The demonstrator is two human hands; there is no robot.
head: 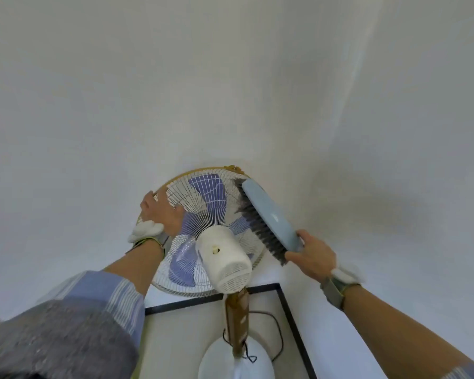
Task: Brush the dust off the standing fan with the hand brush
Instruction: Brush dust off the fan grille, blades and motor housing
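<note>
Brush laid along the back of the fan's grille, seen from behind and above.

The brush (268,214) runs diagonally, its tip toward the grille's top rim, bristles pressed on the wires; the right hand (312,255) grips its handle. The left hand (159,214) clasps the rim of the fan (203,209), which faces the wall (230,77). The motor housing (225,258) juts back between the hands; pole (237,321), cord (278,337) and base (216,362) are below.

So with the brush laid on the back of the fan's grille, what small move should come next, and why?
Probably sweep the hand brush down along the rear grille: its bristles rest on the wires on the right side, the right hand grips the handle, and the left hand steadies the rim.
</note>
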